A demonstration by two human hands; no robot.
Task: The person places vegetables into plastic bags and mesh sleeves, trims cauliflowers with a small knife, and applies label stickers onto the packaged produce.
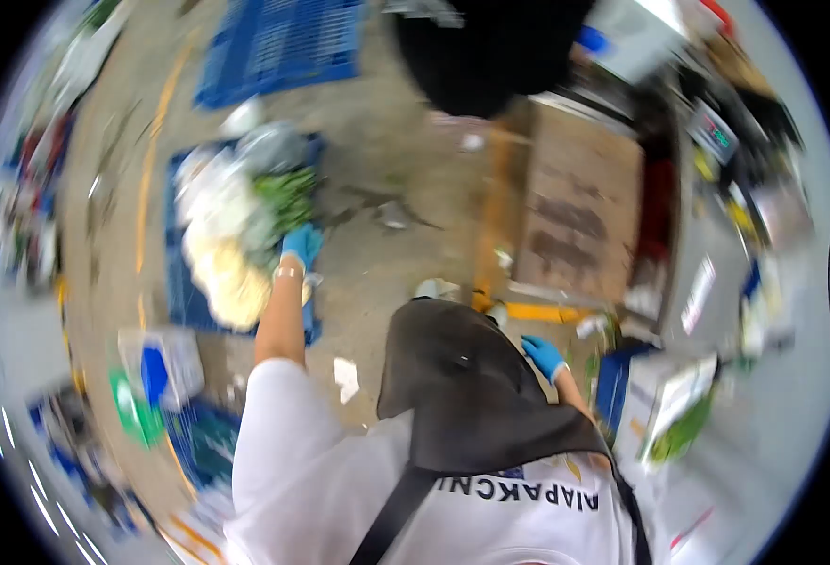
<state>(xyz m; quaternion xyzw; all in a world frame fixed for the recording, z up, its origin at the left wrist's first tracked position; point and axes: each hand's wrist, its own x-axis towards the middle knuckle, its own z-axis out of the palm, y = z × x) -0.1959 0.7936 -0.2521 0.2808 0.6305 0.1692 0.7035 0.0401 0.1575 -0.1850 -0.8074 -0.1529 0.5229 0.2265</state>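
Note:
My left hand (302, 244), in a blue glove, reaches out to the right edge of a heap of bags on a blue pallet (178, 282). It touches or is just beside the bag of green leafy vegetables (288, 200); blur hides its fingertips and any grip. Pale yellow produce in clear plastic (227, 282) lies next to the wrist, with whitish bags (222, 202) and a grey bag (272, 148) farther up. My right hand (541, 356), also blue-gloved, hangs beside the dark apron with its fingers apart and nothing in them.
Another blue pallet (278, 47) lies at the top. A person in dark clothing (490, 56) stands ahead. To the right are a brown-topped stand (580, 202), a scale display (714, 130) and a white box (655, 391). Paper scraps (346, 379) litter the floor.

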